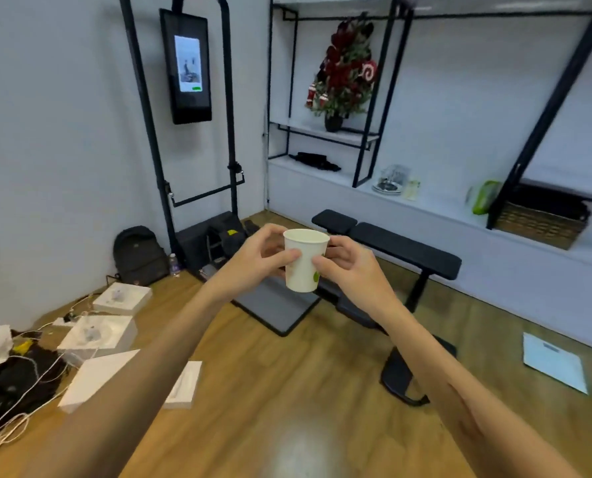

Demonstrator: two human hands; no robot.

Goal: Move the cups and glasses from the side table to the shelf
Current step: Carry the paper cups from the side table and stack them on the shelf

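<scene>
Head camera: you hold a white paper cup (304,260) upright in mid-air with both hands, arms stretched out in front of you above a wooden floor (287,391). Your left hand (256,258) grips the cup's left side, thumb across the front and fingers curled behind. Your right hand (346,262) grips its right side, thumb on the front near a small green mark. The cup's mouth is open; what you can see of the inside is plain white, with no visible contents.

Behind the cup stands a black padded bench (401,250). Along the right wall runs a white shelf (436,208) with a black metal frame. On it sit a clear glass container (392,177) resting on a plate, contents too blurred to tell; a green packet (482,196); and a woven basket (539,222) holding something dark. A higher ledge carries a potted arrangement of red flowers (344,74).

On the left wall hangs a dark screen (187,65). Below it, a black backpack (137,255) rests on the floor, near white boxes (101,334) and tangled cables.
</scene>
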